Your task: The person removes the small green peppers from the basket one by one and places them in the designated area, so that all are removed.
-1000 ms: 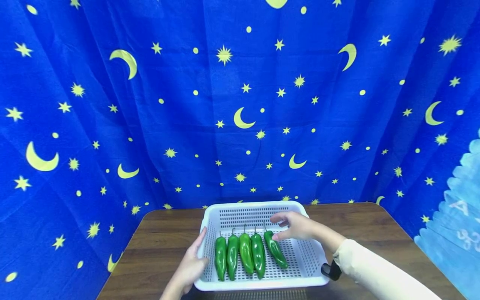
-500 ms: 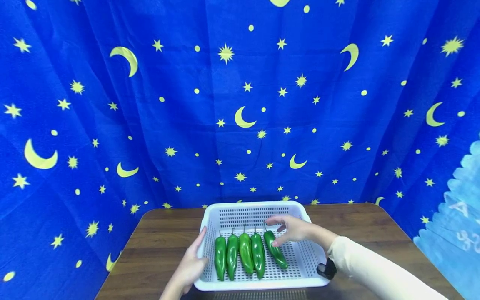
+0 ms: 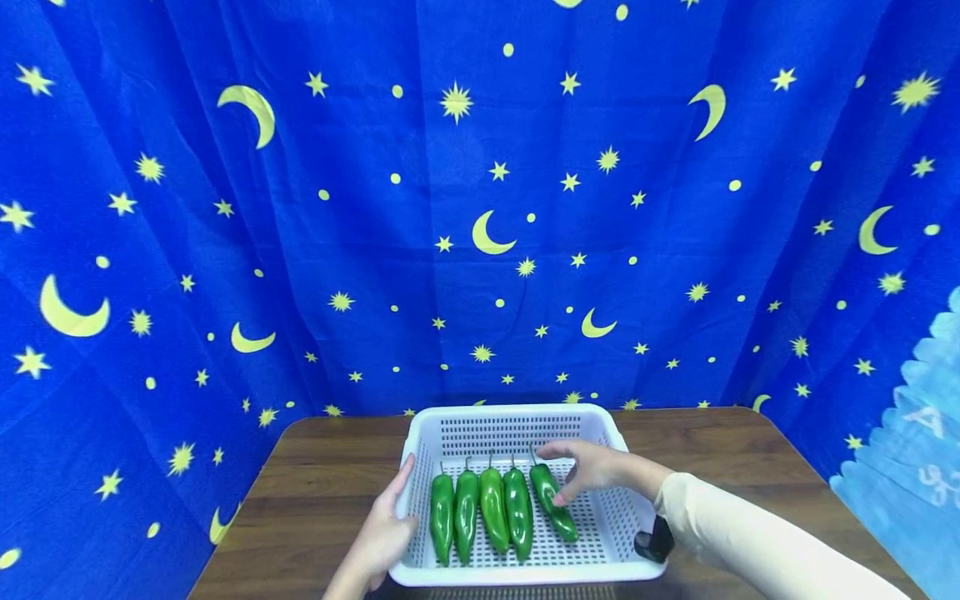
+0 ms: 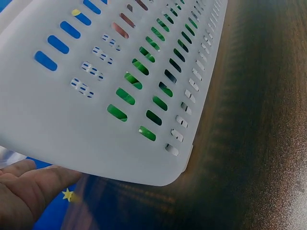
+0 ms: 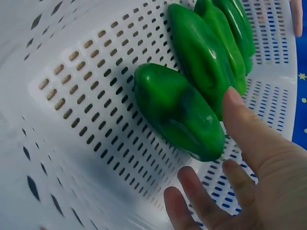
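A white perforated plastic basket (image 3: 525, 575) holds several long green peppers, lying side by side with stems toward the far wall. My left hand (image 3: 381, 533) rests at the basket's left side in the head view, its index finger straight along the wall. In the left wrist view, the left hand's fingers (image 4: 48, 181) lie at the basket's edge. My right hand (image 3: 592, 468) reaches in over the rightmost pepper (image 3: 551, 500), which lies tilted. Seen from the right wrist, the thumb and fingers of the right hand (image 5: 240, 167) are spread around the stem end of that pepper (image 5: 177, 112).
The basket stands on a brown wood-grain table (image 3: 315, 492). A blue curtain (image 3: 480, 167) with moons and stars hangs behind and along the sides. A light blue scalloped cloth (image 3: 911, 433) hangs at the right. A black band (image 3: 654, 542) shows at the right sleeve.
My right hand has moved slightly left and down over the rightmost pepper, its thumb lower along it. The left hand stays at the basket's side. The head view has shifted a little.
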`<state>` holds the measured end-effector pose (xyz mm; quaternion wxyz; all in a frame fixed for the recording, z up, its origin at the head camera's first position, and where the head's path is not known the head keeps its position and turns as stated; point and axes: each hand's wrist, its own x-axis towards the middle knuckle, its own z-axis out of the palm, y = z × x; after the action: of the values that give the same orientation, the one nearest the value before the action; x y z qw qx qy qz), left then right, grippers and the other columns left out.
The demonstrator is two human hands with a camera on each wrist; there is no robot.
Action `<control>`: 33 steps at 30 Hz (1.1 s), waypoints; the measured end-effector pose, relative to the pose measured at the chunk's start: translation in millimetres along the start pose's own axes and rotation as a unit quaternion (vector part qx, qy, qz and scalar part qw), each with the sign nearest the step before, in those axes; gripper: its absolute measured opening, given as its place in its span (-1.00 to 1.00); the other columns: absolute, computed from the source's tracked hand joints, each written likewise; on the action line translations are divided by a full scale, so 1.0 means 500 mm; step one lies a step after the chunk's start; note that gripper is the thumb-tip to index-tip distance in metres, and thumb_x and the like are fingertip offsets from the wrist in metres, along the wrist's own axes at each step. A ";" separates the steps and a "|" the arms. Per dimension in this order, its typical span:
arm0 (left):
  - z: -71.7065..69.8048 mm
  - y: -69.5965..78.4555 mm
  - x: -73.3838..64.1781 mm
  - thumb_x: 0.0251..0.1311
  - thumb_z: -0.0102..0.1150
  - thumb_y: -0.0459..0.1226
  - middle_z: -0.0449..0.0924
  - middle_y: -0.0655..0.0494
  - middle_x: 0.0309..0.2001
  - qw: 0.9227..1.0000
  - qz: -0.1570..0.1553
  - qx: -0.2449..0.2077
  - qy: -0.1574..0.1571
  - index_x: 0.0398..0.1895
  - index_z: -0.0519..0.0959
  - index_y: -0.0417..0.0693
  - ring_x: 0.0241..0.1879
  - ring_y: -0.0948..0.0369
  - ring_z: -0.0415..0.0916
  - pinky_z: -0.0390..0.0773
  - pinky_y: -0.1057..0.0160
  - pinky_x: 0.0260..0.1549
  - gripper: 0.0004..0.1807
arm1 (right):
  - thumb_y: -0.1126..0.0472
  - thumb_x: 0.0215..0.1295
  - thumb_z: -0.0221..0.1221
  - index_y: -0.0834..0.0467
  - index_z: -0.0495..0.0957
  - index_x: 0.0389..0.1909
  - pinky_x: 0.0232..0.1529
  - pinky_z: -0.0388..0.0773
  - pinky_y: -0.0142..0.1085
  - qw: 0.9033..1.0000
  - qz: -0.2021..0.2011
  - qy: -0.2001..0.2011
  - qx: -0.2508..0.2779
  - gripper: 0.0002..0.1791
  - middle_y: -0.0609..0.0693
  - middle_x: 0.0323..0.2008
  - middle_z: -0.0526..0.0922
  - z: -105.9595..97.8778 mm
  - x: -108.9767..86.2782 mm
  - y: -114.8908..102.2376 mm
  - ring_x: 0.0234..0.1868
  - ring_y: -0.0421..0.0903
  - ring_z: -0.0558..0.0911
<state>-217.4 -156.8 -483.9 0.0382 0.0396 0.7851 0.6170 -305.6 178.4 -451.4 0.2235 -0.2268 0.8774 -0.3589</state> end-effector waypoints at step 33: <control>0.000 0.006 -0.002 -0.11 -0.09 -0.65 -0.10 -0.37 0.54 1.000 0.017 -0.017 -0.006 0.61 -0.10 0.00 0.41 -0.40 0.11 0.35 -0.37 0.25 0.09 | 0.24 -0.19 0.53 0.04 0.50 0.27 0.30 0.43 0.21 0.997 0.072 -0.007 -0.002 -0.15 0.14 0.27 0.46 0.046 0.037 0.015 0.23 0.14 0.48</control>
<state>-216.3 -156.2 -480.9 0.0335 0.0558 0.7733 0.6307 -309.4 160.6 -476.1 0.2543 -0.1662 0.8905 -0.3386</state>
